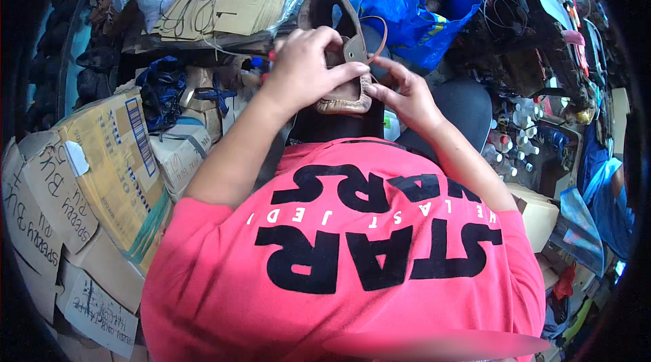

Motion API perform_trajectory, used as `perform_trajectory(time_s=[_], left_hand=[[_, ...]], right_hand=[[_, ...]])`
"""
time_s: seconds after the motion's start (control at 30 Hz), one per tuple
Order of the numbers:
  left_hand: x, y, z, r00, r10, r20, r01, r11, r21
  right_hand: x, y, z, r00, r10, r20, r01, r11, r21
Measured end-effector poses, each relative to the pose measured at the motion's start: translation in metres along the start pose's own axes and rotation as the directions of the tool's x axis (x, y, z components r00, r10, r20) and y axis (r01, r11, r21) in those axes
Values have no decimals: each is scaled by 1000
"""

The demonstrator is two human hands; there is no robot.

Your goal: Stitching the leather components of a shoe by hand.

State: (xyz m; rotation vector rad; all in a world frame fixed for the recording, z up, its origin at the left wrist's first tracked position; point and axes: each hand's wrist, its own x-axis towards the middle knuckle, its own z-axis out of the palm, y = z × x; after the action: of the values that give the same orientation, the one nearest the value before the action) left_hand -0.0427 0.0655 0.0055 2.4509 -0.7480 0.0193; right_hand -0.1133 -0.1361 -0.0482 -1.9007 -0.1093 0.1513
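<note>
Just beyond our pink shirt [342, 246], a brown leather shoe [352, 50] points its toe toward us; our left grip [306, 67] clasps it, likely for steadiness; our right grip [405, 95] touches its edge beside a looped lace [386, 31], pinching what, we cannot tell.

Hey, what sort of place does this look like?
Likely a small shoemaking or shoe-repair workshop. The left hand and right hand are on a brown shoe, small capped bottles crowd the right side, and cardboard boxes pile up at left.
</note>
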Motion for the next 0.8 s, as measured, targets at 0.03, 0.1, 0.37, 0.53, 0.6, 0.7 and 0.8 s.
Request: perform_trajectory(time_s=[0.03,0.1,0.37,0.53,0.6,0.7,0.8], left_hand=[[5,-1,10,1000,-14,-7,14,1000,10],[10,1,22,1000,3,-30,-4,999,-51],[15,-3,23,988,153,-10,-153,981,-123],[16,-7,20,990,-31,138,69,958,-280],[16,-10,22,986,-36,162,88,940,-329],[15,-14,18,975,-54,217,129,928,-350],[19,-13,13,964,-39,262,129,933,-335]], right_hand=[[-5,0,-2,944,289,161,-328,874,358],[-14,6,-19,969,225,101,-230,973,39],[-59,28,-151,822,259,-508,-453,838,-306],[-80,64,-220,642,325,-694,-56,923,380],[-78,64,-232,625,372,-686,194,777,599],[-77,65,-263,690,387,-612,412,485,771],[-85,75,-292,850,189,-492,440,262,859]])
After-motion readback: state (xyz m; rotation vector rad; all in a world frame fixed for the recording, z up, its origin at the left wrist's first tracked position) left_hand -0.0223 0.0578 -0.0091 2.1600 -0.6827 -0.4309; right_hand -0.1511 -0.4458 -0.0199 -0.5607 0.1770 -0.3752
